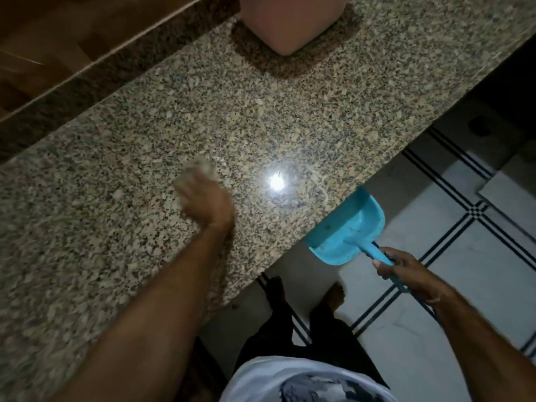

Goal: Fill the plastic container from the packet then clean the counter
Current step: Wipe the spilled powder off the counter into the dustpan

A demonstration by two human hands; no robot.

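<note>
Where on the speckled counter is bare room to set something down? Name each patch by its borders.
Speckled granite counter lies bare between the pink plastic container and the blue plastic dustpan, and again left of the left hand. Crowded: the front edge, where the right hand grips the dustpan.

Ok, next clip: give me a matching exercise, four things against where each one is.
Things:
1. dustpan
2. pink container
3. left hand
4. right hand

Places:
A. at the far side of the counter
B. mid-counter, on a pale wad
C. past the counter's edge, gripping a blue handle
D. held at the counter's near edge

Pairs: 1-D, 2-A, 3-B, 4-C
</note>
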